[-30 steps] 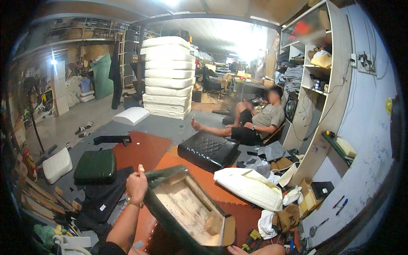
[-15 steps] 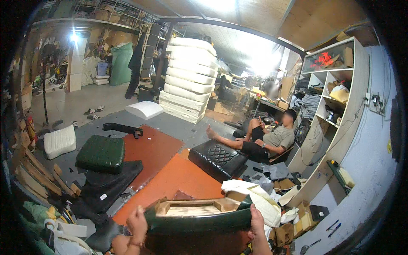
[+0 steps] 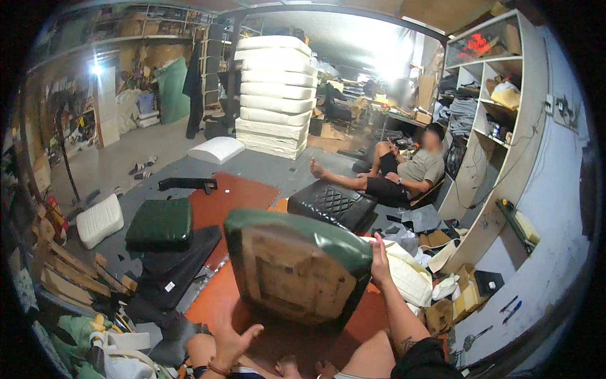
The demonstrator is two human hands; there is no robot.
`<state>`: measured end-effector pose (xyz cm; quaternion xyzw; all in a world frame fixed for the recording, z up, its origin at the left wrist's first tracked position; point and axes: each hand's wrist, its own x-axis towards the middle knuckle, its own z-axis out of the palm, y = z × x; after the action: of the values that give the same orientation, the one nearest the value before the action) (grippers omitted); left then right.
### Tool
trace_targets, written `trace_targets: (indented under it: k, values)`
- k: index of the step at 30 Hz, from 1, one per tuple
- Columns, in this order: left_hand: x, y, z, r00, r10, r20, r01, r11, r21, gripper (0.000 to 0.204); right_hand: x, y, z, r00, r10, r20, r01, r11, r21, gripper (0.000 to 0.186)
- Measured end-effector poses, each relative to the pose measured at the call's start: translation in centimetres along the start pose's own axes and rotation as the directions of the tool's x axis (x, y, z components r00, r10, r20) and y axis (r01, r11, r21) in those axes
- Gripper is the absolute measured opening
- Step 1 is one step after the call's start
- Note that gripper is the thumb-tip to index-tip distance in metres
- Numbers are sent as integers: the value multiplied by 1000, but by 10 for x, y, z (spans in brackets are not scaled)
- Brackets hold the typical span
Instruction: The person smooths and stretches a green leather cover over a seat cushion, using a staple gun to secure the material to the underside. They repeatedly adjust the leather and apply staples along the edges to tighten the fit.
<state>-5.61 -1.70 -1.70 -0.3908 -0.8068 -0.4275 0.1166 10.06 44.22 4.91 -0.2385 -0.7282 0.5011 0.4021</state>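
Observation:
A green vinyl seat piece (image 3: 297, 256) with a wooden underside stands tilted up before me, that underside facing me. My right hand (image 3: 381, 265) grips its upper right edge. My left hand (image 3: 233, 341) is below its lower left, off the piece, fingers apart and partly blurred. My bare legs and feet show at the bottom edge, over the reddish-brown mat (image 3: 233, 192).
A seated person (image 3: 416, 170) rests a leg near a black quilted cushion (image 3: 322, 202). Behind rises a stack of white cushions (image 3: 271, 95). Green (image 3: 158, 224) and white (image 3: 99, 220) cushions lie left. Shelving (image 3: 486, 132), fabric scraps and tools line the right; wooden pieces (image 3: 76, 271) lie left.
The green piece has been turned up on end from a low, flatter position, rising higher in view. My left hand has let go of it and moved lower.

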Motion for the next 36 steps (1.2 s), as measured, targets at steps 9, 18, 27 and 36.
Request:
trace_targets:
  k: [9,18,27,36]
  values:
    - [132,6,-14,856,324,402,-464,824,325,115,-142,-8,-24,973,227,-26,-224,924,-310,80]
    - [103,45,-8,861,314,400,-455,827,330,75,-168,-22,-30,982,180,-52,-183,861,-475,72]
    - [71,104,-16,829,432,354,-482,874,64,50,-131,-1,-62,971,66,-232,-198,766,-611,56]
    - [2,149,-51,863,401,306,-366,916,-167,45,-229,2,-54,870,117,-478,-117,993,29,43]
